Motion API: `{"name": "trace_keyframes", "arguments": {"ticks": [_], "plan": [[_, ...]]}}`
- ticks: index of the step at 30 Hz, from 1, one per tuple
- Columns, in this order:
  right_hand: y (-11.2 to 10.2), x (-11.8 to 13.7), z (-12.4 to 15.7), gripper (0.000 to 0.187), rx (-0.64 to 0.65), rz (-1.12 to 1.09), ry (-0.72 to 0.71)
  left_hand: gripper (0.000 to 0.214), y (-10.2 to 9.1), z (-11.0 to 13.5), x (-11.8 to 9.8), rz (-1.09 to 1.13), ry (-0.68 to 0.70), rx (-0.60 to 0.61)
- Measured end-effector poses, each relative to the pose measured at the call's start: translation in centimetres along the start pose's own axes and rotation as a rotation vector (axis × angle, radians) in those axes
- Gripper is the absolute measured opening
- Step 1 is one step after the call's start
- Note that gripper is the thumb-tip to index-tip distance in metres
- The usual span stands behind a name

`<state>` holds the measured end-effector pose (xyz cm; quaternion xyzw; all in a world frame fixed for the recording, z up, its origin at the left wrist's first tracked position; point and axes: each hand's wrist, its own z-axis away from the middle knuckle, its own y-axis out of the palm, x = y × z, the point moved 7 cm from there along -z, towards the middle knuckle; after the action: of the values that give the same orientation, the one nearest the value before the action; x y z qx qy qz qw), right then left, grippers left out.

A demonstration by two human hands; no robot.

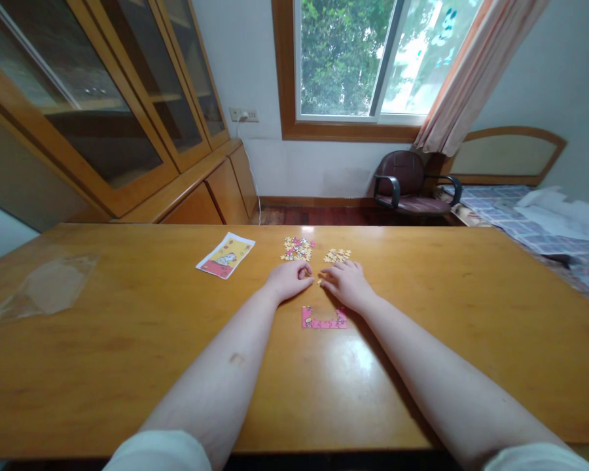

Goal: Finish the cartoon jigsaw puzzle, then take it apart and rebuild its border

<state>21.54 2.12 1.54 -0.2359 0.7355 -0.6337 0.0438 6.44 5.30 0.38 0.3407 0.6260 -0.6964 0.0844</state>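
My left hand is over the middle of the table, its fingers loosely curled and a gap between thumb and forefinger; nothing shows between them. Facing it, my right hand has a small yellow puzzle piece at its fingertips. Just beyond the left hand lies a pile of mixed yellow and pink puzzle pieces. A smaller group of yellow puzzle pieces lies beyond the right hand. Nearer me is a joined pink puzzle border, U-shaped, with its open side facing away.
A printed picture sheet in yellow and red lies left of the pieces. Clear plastic film is at the far left of the wooden table. Beyond the table stand a glass-door cabinet, an armchair and a bed.
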Motion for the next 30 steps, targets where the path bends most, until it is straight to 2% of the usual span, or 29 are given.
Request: {"name": "trace_keyframes", "arguments": {"ticks": [4,10,16,19,22,24,27,30], "plan": [[0.2,0.0,0.0,0.024,0.037,-0.034,-0.095,0.022,0.2,0.1,-0.5,-0.071,0.026,0.027],[0.3,-1.7,0.0,0.02,0.051,-0.023,-0.022,0.018,0.1,-0.3,-0.4,-0.068,-0.005,0.035],[-1.6,-4.2,0.2,0.02,-0.056,-0.053,-0.017,0.022,0.0,-0.6,0.1,-0.013,-0.014,0.025],[-1.9,-3.7,0.4,0.019,-0.079,-0.081,-0.11,0.023,0.0,-0.6,0.1,-0.008,-0.017,0.021],[-1.4,-2.4,0.5,0.019,-0.028,-0.085,-0.219,0.024,0.0,-0.6,0.0,-0.012,-0.023,0.024],[-1.1,-2.1,0.5,0.019,-0.009,-0.077,-0.235,0.023,-0.1,-0.5,-0.1,-0.014,-0.024,0.025],[-1.3,-3.2,0.2,0.02,-0.044,-0.082,-0.163,0.023,-0.1,-0.5,-0.2,-0.012,-0.026,0.025],[-2.0,-6.4,0.0,0.022,-0.168,-0.121,0.068,0.024,-0.1,-0.5,-0.1,-0.006,-0.034,0.027]]}}
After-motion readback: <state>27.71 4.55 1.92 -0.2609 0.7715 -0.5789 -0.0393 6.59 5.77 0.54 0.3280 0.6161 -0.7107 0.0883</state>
